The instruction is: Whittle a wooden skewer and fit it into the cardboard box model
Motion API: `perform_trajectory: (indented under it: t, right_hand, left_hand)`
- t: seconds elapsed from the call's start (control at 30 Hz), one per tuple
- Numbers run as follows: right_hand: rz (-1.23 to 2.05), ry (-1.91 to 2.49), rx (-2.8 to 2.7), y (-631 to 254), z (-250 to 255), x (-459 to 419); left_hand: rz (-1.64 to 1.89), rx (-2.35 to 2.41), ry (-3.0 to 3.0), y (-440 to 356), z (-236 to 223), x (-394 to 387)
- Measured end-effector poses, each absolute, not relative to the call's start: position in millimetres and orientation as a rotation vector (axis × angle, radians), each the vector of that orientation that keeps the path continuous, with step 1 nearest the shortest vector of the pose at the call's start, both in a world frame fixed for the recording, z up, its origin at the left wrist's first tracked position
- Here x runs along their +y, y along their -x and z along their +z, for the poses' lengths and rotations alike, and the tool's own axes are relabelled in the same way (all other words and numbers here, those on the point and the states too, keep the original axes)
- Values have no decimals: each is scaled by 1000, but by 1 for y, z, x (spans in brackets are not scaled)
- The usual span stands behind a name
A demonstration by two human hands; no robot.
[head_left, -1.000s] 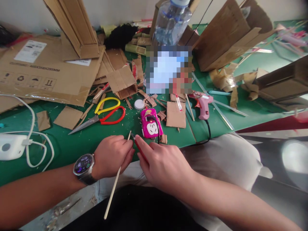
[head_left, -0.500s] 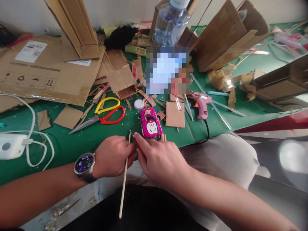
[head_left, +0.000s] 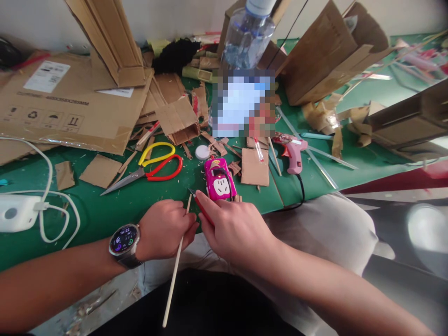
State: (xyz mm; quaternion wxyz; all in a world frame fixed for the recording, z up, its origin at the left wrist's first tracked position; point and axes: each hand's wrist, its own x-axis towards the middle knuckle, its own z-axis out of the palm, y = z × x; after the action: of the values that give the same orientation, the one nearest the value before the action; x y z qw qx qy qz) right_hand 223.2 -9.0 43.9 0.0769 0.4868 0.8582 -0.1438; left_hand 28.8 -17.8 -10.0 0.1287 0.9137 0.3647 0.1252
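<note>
Blade Tip Meeting Stick End Above a Littered Bench

The left hand (head_left: 167, 228) is clenching around a pale wooden stick (head_left: 173, 284), whose upper end is poking out past the fingers and whose long lower part is slanting down over the person's dark clothing. The right hand (head_left: 241, 231) is gripping a red-handled knife (head_left: 204, 211), the index finger stretching along the handle. The dark blade is pointing up and left, its tip lying right by the stick's upper end; whether the two are touching is too small to tell. Both hands are hovering close together at the near edge of the green bench (head_left: 168, 186), and a watch (head_left: 124, 239) is circling the left wrist

Just beyond the right hand, a pink power socket (head_left: 212, 181) is sitting near a round white cap (head_left: 202, 152). To the left, scissors (head_left: 128, 180) with yellow and red handles are lying open, and a white adapter (head_left: 16, 214) is resting by its looping cable. To the right, a cardboard square (head_left: 255, 171) and a pink glue gun (head_left: 296, 156) are lying near each other. Farther back, a clear bottle (head_left: 241, 42) is standing behind a pixelated patch, and a large flat carton (head_left: 70, 107) is covering the left side
</note>
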Motion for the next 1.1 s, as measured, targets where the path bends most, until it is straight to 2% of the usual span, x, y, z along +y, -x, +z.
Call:
perform_trajectory:
  t: [0.3,0.87,1.1]
  right_hand:
    - [-521,-1370,2596,-230,51,-18]
    - [-319,-1371,2595,-215,38,-20]
    - [-342,-1388,2602,-220,39,-18]
  left_hand:
    - [355,1076,-2675,-29,-10,-17]
    - [213,1099,-2626,-33,-4,-18]
    - [330,1096,-2667,-30,-10,-19]
